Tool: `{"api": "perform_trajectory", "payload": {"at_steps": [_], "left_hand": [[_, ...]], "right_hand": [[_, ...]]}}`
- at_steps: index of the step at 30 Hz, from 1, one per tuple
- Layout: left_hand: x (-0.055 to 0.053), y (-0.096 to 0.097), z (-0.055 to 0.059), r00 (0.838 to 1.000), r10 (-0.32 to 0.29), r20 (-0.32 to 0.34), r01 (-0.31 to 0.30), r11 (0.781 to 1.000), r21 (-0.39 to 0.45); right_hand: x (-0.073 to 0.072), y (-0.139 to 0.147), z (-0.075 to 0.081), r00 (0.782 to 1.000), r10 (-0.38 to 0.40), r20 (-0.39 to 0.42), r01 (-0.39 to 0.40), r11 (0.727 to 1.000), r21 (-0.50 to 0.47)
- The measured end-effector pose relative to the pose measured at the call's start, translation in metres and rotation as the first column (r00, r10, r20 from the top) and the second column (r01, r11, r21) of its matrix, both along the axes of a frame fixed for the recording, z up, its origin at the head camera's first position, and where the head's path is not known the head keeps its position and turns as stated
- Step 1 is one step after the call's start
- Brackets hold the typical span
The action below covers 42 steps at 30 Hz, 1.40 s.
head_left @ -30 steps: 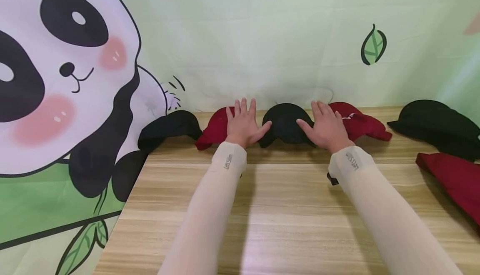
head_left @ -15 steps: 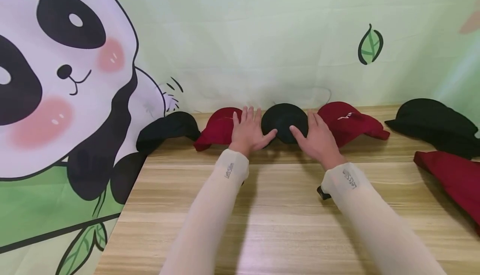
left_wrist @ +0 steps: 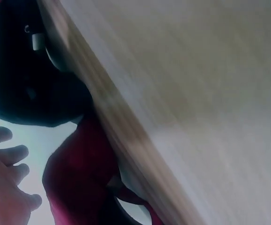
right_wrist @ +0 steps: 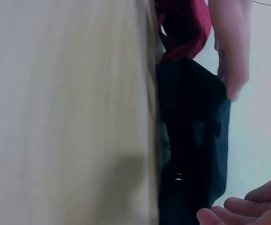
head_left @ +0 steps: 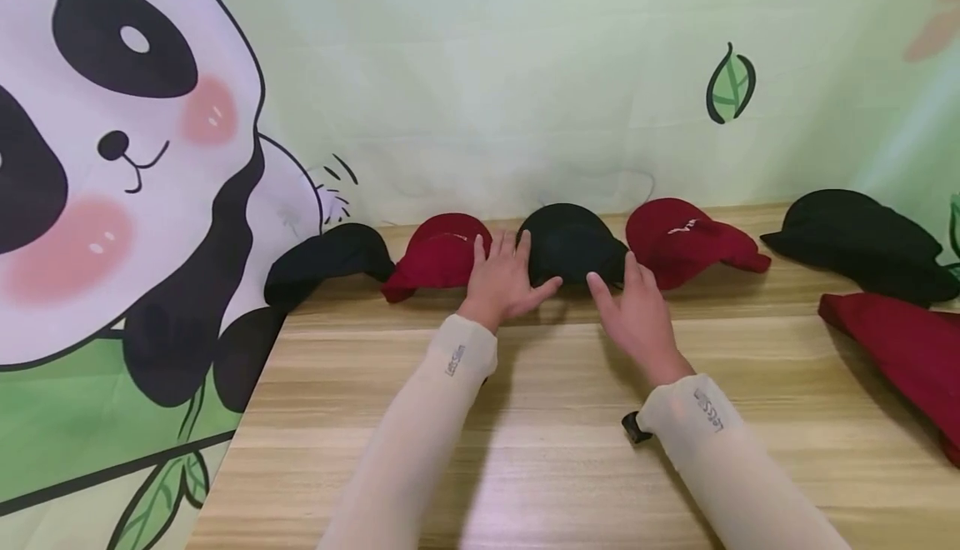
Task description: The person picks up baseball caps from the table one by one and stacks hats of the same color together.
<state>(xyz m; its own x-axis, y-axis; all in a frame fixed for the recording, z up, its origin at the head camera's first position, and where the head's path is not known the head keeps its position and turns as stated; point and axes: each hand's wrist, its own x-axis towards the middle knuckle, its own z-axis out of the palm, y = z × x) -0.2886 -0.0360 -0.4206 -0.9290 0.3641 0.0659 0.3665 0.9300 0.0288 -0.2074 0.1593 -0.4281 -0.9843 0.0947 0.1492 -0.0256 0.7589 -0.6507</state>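
Note:
Both hands are at the row of baseball caps along the back of the table. My left hand (head_left: 504,279), fingers spread, overlaps the right edge of the left red cap (head_left: 438,254), its thumb pointing toward the middle black cap (head_left: 572,242). My right hand (head_left: 637,308) is in front of that black cap's right side, with straight fingers and nothing held. The right red cap (head_left: 678,242), with white lettering, sits just beyond it. In the right wrist view the black cap (right_wrist: 191,131) lies between both hands; the left wrist view shows the left red cap (left_wrist: 81,173) near my fingers.
A dark cap (head_left: 330,260) sits at the table's left back corner. On the right are another black cap (head_left: 855,237) and a red cap (head_left: 896,354). A panda-printed cloth (head_left: 480,100) hangs directly behind the wooden table (head_left: 555,450).
Both hands have drawn closer together, then back toward me from the caps, the right one farther. The right red cap and middle black cap are now less covered. The view has shifted slightly.

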Motion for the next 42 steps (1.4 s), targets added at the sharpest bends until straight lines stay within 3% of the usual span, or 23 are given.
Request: {"api": "perform_trajectory", "payload": {"at_steps": [5,8,11,13,15,16,19,21,23,25,30,34,39,42], "left_hand": [[0.008,0.0,-0.004,0.999,-0.044,-0.016,0.045,0.999,0.024],[0.013,0.001,-0.005,0.997,-0.074,-0.037,0.076,0.996,0.04],[0.017,0.003,-0.006,0.993,-0.107,-0.046,0.11,0.992,0.059],[0.02,0.003,-0.006,0.99,-0.13,-0.046,0.133,0.988,0.075],[0.021,0.002,-0.007,0.988,-0.147,-0.042,0.151,0.985,0.086],[0.022,0.002,-0.007,0.987,-0.155,-0.041,0.158,0.983,0.093],[0.024,0.003,-0.008,0.985,-0.169,-0.041,0.172,0.98,0.104],[0.025,0.003,-0.009,0.983,-0.175,-0.049,0.179,0.978,0.108],[0.027,0.004,-0.01,0.981,-0.183,-0.062,0.189,0.976,0.111],[0.03,0.005,-0.009,0.977,-0.195,-0.084,0.204,0.973,0.112],[0.036,0.01,-0.007,0.963,-0.227,-0.143,0.241,0.967,0.086],[0.038,0.014,-0.003,0.957,-0.242,-0.157,0.255,0.964,0.068],[0.039,0.017,-0.002,0.961,-0.231,-0.15,0.241,0.969,0.057],[0.039,0.017,-0.003,0.967,-0.215,-0.133,0.225,0.972,0.063]], "right_hand": [[0.006,-0.003,-0.012,0.998,-0.032,0.051,0.035,0.998,-0.06],[0.008,-0.007,-0.016,0.995,-0.052,0.086,0.064,0.986,-0.151],[0.008,-0.01,-0.02,0.989,-0.062,0.137,0.098,0.958,-0.268],[0.006,-0.013,-0.021,0.979,-0.051,0.197,0.126,0.912,-0.391],[0.003,-0.018,-0.023,0.969,-0.023,0.245,0.159,0.819,-0.552],[0.001,-0.02,-0.023,0.964,-0.008,0.267,0.18,0.755,-0.63],[-0.007,-0.027,-0.024,0.954,0.042,0.296,0.236,0.499,-0.834],[-0.011,-0.031,-0.025,0.951,0.065,0.303,0.263,0.352,-0.898],[-0.014,-0.034,-0.026,0.95,0.079,0.303,0.277,0.237,-0.931],[-0.017,-0.036,-0.026,0.951,0.081,0.3,0.286,0.15,-0.946],[-0.025,-0.04,-0.027,0.958,0.075,0.278,0.28,-0.022,-0.96],[-0.031,-0.045,-0.025,0.957,0.064,0.284,0.29,-0.122,-0.949],[-0.038,-0.053,-0.022,0.951,0.073,0.3,0.308,-0.182,-0.934],[-0.041,-0.057,-0.021,0.947,0.104,0.304,0.32,-0.199,-0.926]]}}
